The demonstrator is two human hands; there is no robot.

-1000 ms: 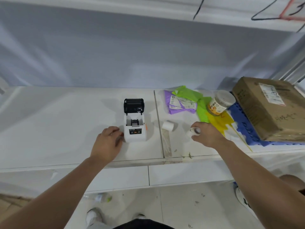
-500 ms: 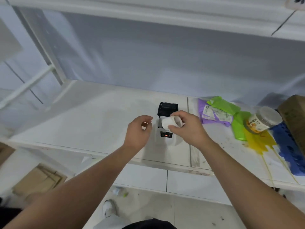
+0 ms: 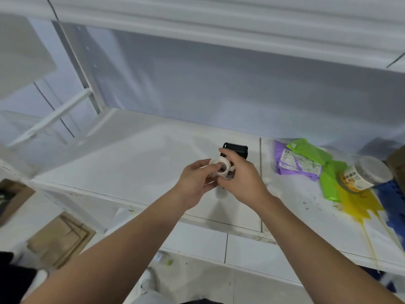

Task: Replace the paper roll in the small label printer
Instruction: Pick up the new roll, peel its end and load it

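Note:
A white paper roll with a dark hollow core is held in the air between both hands, its open end turned toward me. My left hand grips its left side with thumb and fingers. My right hand holds its right side, fingers curled over the top. Directly behind and below the hands stands the small white label printer on the white shelf. Its black lid is flipped open toward the back. The hands hide most of the printer body.
To the right on the shelf lie purple and green plastic bags and a tipped jar with a white lid on yellow and blue sheets. A brown box edge shows at far right. Cardboard lies on the floor at lower left.
My right hand carried the roll from the shelf's right side to above the printer. My left hand left the printer and took hold of the roll. The view swung left.

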